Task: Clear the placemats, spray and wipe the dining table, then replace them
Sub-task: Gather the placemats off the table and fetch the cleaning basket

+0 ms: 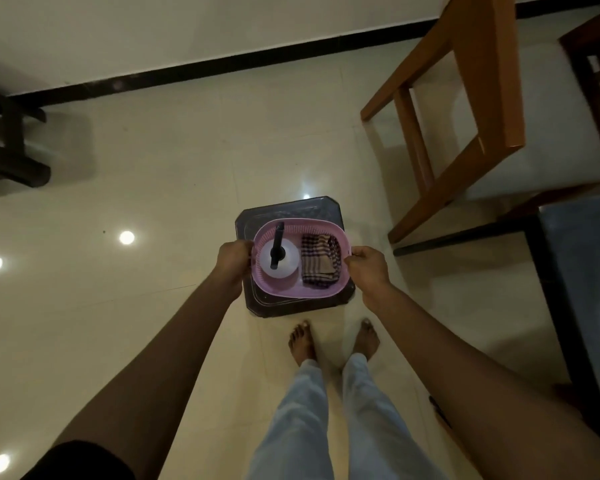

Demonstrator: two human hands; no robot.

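Left hand (232,263) and right hand (364,266), each grip pinching the pink basket (274,292) rim; spray bottle (277,259) and checked cloth (319,263) inside. Spraying, wiping apparently not begun.

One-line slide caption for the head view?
Both hands, left and right, grip a pink basket over a dark stool.

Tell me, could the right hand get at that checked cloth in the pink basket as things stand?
Probably yes. The checked cloth lies uncovered in the pink basket on the right hand side, nothing over it. But that hand grips the rim, as does the left hand, so it must let go first.
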